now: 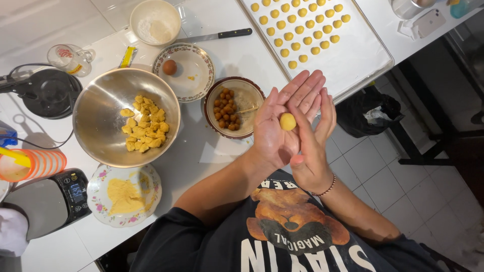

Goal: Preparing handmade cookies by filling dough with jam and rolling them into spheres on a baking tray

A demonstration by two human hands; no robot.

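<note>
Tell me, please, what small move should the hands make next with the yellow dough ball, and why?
Probably carry the dough ball to the baking tray and set it beside the last row. It already looks round and smooth on the open left hand, the right hand only touches it at the side, and the tray's rows of similar balls leave bare space.

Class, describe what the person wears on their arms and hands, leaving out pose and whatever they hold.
Both forearms are bare. The left hand wears nothing. The right hand has a thin beaded bracelet, dark red with pale beads, at the wrist. Short sleeves of a dark printed T-shirt end above the elbows.
</note>
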